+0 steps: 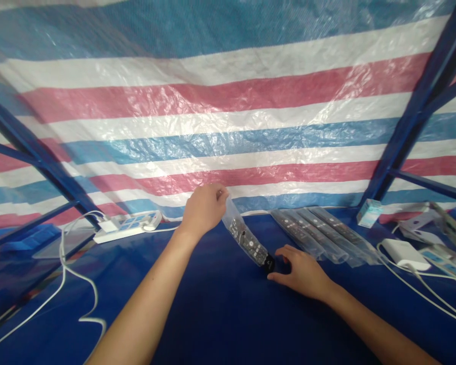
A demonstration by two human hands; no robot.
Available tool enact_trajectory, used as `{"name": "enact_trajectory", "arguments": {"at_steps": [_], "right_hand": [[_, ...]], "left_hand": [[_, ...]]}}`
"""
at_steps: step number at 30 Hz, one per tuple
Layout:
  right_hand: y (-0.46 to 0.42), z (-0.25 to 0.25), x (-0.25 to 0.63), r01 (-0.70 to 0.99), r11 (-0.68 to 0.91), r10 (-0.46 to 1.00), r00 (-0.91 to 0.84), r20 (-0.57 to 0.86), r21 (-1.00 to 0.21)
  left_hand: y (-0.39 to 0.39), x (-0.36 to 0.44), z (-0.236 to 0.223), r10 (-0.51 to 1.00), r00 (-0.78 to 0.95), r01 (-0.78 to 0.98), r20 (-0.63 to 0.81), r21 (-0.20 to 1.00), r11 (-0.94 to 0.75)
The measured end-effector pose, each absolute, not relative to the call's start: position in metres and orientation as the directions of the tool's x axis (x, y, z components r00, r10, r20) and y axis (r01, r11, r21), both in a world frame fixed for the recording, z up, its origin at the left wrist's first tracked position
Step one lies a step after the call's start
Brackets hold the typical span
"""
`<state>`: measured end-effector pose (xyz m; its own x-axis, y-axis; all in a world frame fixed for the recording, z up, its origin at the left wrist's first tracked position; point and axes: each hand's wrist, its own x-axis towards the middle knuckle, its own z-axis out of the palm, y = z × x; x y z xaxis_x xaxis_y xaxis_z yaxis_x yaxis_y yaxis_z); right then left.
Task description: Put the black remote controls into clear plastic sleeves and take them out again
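Observation:
My left hand (207,205) is closed on the upper end of a clear plastic sleeve and holds it raised and slanting. Inside the sleeve is a black remote control (253,246) with rows of buttons; its dark lower end pokes out of the sleeve near the blue tabletop. Beside that end, my right hand (302,271) has thumb and fingers apart, with no firm grip on it visible. Right of the sleeve, several other remote controls in clear sleeves (319,233) lie side by side on the tabletop.
A white power strip (131,224) with plugs and cables sits at the left back. To the right are a small light-blue box (370,213), a white adapter (405,253) and more cables. Blue metal posts (399,132) and a striped plastic sheet (220,106) bound the table (228,314).

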<state>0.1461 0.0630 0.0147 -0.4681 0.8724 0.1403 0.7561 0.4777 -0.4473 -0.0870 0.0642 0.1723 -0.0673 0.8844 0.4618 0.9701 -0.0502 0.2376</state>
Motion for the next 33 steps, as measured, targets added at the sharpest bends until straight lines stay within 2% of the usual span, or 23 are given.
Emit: {"name": "enact_trajectory", "arguments": {"at_steps": [7,10,13,16,18,20,24,26,28,30,33], "right_hand": [[0.057,0.011,0.130,0.771,0.499,0.865,-0.471,0.172,-0.396],[0.058,0.013,0.132,0.771,0.492,0.869,-0.465,0.169,-0.404],[0.061,0.016,0.138,0.787,0.456,0.888,-0.432,0.156,-0.416],[0.067,0.018,0.145,0.813,0.414,0.909,-0.391,0.142,-0.410],[0.070,0.019,0.148,0.835,0.385,0.922,-0.365,0.128,-0.394],[0.071,0.020,0.149,0.854,0.363,0.931,-0.345,0.117,-0.371],[0.069,0.022,0.143,0.872,0.354,0.935,-0.333,0.119,-0.337],[0.066,0.022,0.139,0.870,0.357,0.934,-0.336,0.120,-0.340],[0.064,0.021,0.133,0.868,0.358,0.934,-0.339,0.116,-0.345],[0.061,0.019,0.128,0.869,0.360,0.933,-0.341,0.117,-0.341],[0.056,0.014,0.118,0.860,0.386,0.922,-0.366,0.123,-0.333]], "left_hand": [[0.057,-0.072,0.191,0.859,-0.040,0.982,0.511,0.177,-0.060],[0.048,-0.078,0.203,0.813,-0.069,0.983,0.579,0.178,-0.044],[0.029,-0.093,0.222,0.683,-0.163,0.969,0.712,0.248,-0.027],[0.014,-0.115,0.234,0.561,-0.294,0.919,0.774,0.389,-0.055],[0.015,-0.130,0.229,0.572,-0.387,0.850,0.724,0.520,-0.082],[0.026,-0.142,0.209,0.664,-0.420,0.770,0.618,0.630,-0.100],[0.060,-0.155,0.140,0.921,-0.263,0.664,0.287,0.746,-0.043],[0.073,-0.156,0.103,0.972,-0.196,0.697,0.132,0.715,0.043],[0.080,-0.155,0.073,0.977,-0.208,0.810,0.049,0.569,0.144],[0.082,-0.153,0.051,0.967,-0.254,0.869,0.017,0.442,0.221],[0.080,-0.149,0.035,0.950,-0.310,0.883,0.025,0.378,0.278]]}}
